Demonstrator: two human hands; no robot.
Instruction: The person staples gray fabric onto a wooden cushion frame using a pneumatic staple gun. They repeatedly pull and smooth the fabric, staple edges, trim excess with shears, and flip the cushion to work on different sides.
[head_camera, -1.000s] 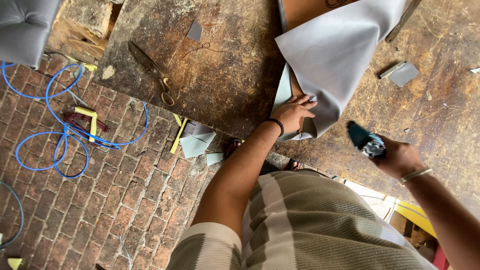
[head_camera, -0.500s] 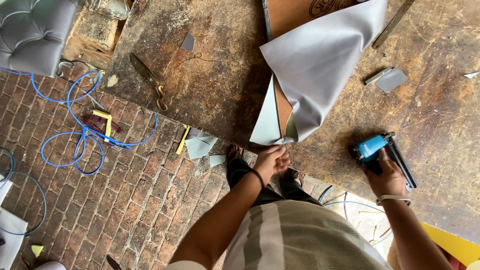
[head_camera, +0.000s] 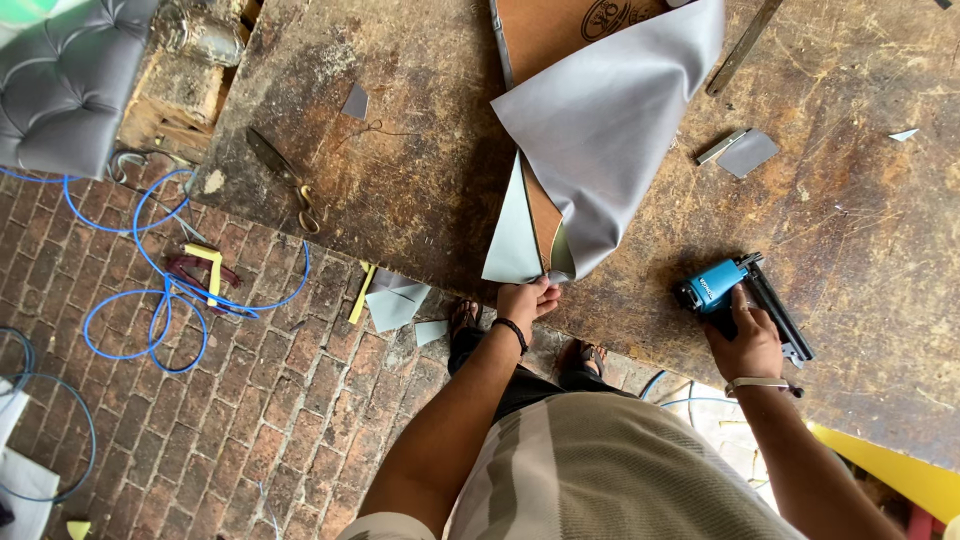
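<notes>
At the workbench (head_camera: 400, 200) edge, the left hand (head_camera: 527, 299) now pinches the grey fabric (head_camera: 610, 130) corner — the right hand (head_camera: 745, 345) has set the blue stapler (head_camera: 722, 287) down beside it, still gripping.

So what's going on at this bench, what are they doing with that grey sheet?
A person stands at a worn wooden workbench. The left hand pinches the near corner of a grey sheet that is folded over a brown board. The right hand rests on a blue staple gun lying on the bench. Scissors lie off to the side, and a blue hose coils on the brick floor.
</notes>
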